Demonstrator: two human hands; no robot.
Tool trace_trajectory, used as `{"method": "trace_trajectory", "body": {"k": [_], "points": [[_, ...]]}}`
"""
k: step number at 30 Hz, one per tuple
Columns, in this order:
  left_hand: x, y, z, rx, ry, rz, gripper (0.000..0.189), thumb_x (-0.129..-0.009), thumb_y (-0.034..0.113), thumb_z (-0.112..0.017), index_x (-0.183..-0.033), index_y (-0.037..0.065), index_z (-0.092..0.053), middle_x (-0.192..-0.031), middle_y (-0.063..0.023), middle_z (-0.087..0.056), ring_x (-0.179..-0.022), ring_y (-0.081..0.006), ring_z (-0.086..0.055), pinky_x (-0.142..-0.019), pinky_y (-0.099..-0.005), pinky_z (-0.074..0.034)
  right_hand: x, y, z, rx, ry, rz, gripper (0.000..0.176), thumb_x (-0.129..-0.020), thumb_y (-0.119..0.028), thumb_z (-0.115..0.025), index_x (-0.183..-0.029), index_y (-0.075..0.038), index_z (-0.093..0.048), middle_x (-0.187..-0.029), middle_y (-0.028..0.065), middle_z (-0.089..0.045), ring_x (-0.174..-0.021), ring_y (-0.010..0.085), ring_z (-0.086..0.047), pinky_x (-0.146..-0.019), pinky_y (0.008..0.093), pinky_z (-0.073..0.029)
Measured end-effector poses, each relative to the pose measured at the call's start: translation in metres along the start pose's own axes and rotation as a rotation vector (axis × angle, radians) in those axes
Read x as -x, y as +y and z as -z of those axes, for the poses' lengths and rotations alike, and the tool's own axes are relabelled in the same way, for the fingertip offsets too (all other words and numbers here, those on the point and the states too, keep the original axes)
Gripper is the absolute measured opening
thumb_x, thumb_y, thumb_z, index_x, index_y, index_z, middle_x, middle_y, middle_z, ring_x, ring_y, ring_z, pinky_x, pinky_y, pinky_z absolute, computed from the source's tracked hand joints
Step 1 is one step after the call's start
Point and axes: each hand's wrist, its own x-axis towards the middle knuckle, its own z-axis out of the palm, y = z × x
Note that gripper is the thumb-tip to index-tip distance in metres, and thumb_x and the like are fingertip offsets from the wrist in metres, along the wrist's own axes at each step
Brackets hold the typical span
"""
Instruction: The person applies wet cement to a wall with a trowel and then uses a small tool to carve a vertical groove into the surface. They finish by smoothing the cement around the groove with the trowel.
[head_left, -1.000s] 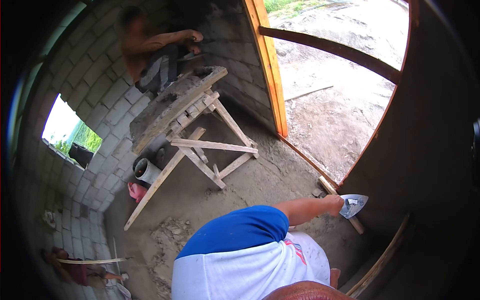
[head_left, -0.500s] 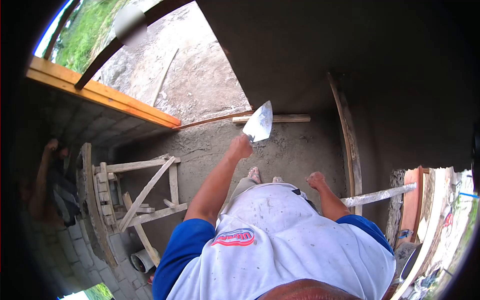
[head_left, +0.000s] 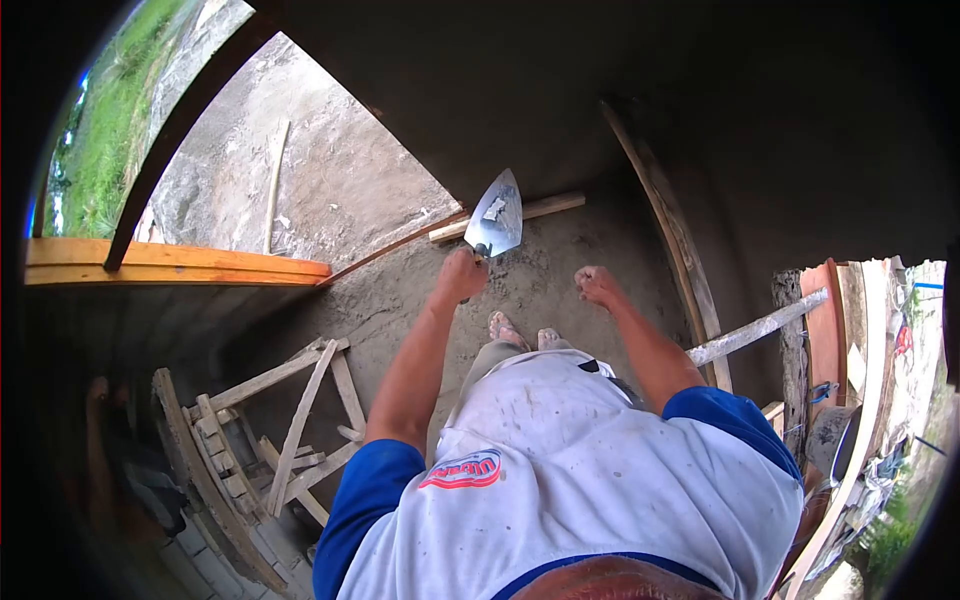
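A pointed trowel (head_left: 497, 222), its metal blade smeared with a patch of mortar, is gripped by the handle in my left hand (head_left: 463, 275). The blade points away from me, above the rough grey floor (head_left: 400, 310), and overlaps a wooden strip (head_left: 556, 204) lying beyond it. My right hand (head_left: 599, 286) is held out in front of my body with its fingers curled closed. Nothing shows sticking out of it. Both of my feet (head_left: 505, 328) stand on the floor between my hands.
A wooden trestle (head_left: 295, 430) stands on the left. An orange timber beam (head_left: 180, 262) borders the opening. One plank (head_left: 665, 220) leans against the dark wall on the right, near a whitish pole (head_left: 760, 328). In the dim left corner, a person's arm (head_left: 97, 440) is faintly visible.
My right hand has moved forward and left, closer to the trowel. My left hand, still gripping the trowel, has shifted slightly left and forward. The view has turned and tilted a little.
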Motion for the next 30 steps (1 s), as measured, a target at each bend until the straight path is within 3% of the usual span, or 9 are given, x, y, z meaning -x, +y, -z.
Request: {"method": "trace_trajectory", "body": {"k": [2,3,5,7,11,16,20,24,30], "points": [[-0.010,0.000,0.005,0.163,-0.171,0.106,0.025,-0.078,0.019,-0.059,-0.082,-0.006,-0.060,-0.082,-0.0285,-0.063,-0.084,-0.0446,-0.061,-0.072,-0.0492,-0.048,-0.026,-0.047,-0.001,-0.105,0.020,0.076,0.034,-0.089,-0.026,-0.055,-0.111,-0.001,-0.061,-0.093,0.0107,-0.067,-0.070,0.0187,-0.065,-0.064,0.0304,-0.052],[-0.014,-0.002,0.003,0.128,-0.107,0.047,0.025,-0.078,0.018,-0.059,-0.084,-0.006,-0.059,-0.082,-0.0285,-0.063,-0.082,-0.0450,-0.061,-0.071,-0.0494,-0.048,-0.030,-0.084,0.002,-0.194,0.040,0.062,0.041,-0.089,-0.030,-0.057,-0.118,-0.001,-0.058,-0.096,0.0113,-0.066,-0.071,0.0185,-0.064,-0.064,0.0307,-0.052],[-0.020,-0.003,-0.008,0.063,0.021,-0.078,0.025,-0.078,0.017,-0.060,-0.087,-0.006,-0.057,-0.080,-0.0285,-0.063,-0.080,-0.0456,-0.061,-0.070,-0.0498,-0.048,-0.064,-0.116,-0.004,-0.296,0.172,0.074,0.052,-0.085,-0.040,-0.058,-0.118,0.001,-0.057,-0.103,0.0208,-0.066,-0.092,0.0277,-0.066,-0.081,0.0362,-0.050],[-0.034,-0.002,-0.013,0.033,0.063,-0.162,0.026,-0.079,0.018,-0.061,-0.089,-0.005,-0.056,-0.080,-0.0282,-0.062,-0.079,-0.0462,-0.061,-0.069,-0.0499,-0.048,-0.106,-0.137,-0.001,-0.179,0.222,0.170,0.061,-0.084,-0.043,-0.058,-0.125,0.003,-0.052,-0.113,0.0257,-0.061,-0.103,0.0313,-0.062,-0.088,0.0353,-0.047],[-0.057,0.013,-0.016,0.017,0.092,-0.138,0.022,-0.081,0.019,-0.060,-0.087,-0.002,-0.055,-0.076,-0.0264,-0.061,-0.075,-0.0449,-0.060,-0.066,-0.0502,-0.046,-0.203,-0.123,-0.023,-0.392,0.181,0.040,0.071,-0.084,-0.038,-0.064,-0.139,-0.002,-0.035,-0.127,0.0182,-0.054,-0.103,0.0256,-0.058,-0.082,0.0394,-0.049],[-0.098,0.015,-0.031,0.103,0.079,-0.127,0.023,-0.082,0.020,-0.061,-0.089,-0.001,-0.055,-0.076,-0.0250,-0.061,-0.073,-0.0436,-0.060,-0.063,-0.0480,-0.047,-0.220,-0.159,0.003,-0.600,0.048,-0.100,0.068,-0.086,-0.029,-0.061,-0.142,-0.004,-0.032,-0.135,0.0201,-0.046,-0.123,0.0278,-0.045,-0.094,0.0437,-0.042],[-0.133,0.004,-0.046,0.337,-0.007,-0.051,0.020,-0.085,0.019,-0.060,-0.092,0.001,-0.053,-0.072,-0.0218,-0.059,-0.069,-0.0417,-0.060,-0.060,-0.0448,-0.046,-0.273,-0.133,-0.012,-0.460,0.327,0.085,0.023,-0.084,-0.016,-0.055,-0.101,-0.001,-0.055,-0.090,0.0202,-0.060,-0.083,0.0287,-0.060,-0.073,0.0361,-0.049],[-0.145,0.012,-0.047,0.215,0.071,-0.064,0.018,-0.086,0.016,-0.057,-0.096,0.002,-0.053,-0.069,-0.0214,-0.059,-0.067,-0.0409,-0.059,-0.059,-0.0437,-0.045,-0.276,-0.145,-0.006,-0.692,0.310,0.118,0.017,-0.084,-0.013,-0.054,-0.095,-0.001,-0.054,-0.086,0.0181,-0.059,-0.077,0.0261,-0.058,-0.068,0.0372,-0.046],[-0.154,0.017,-0.037,0.117,0.066,-0.039,0.035,-0.085,0.014,-0.056,-0.117,0.000,-0.055,-0.076,-0.0244,-0.063,-0.075,-0.0402,-0.065,-0.064,-0.0410,-0.050,-0.293,-0.136,-0.021,-0.845,0.352,0.094,0.013,-0.085,-0.012,-0.055,-0.092,-0.001,-0.054,-0.084,0.0127,-0.058,-0.077,0.0196,-0.053,-0.068,0.0352,-0.044]]}}
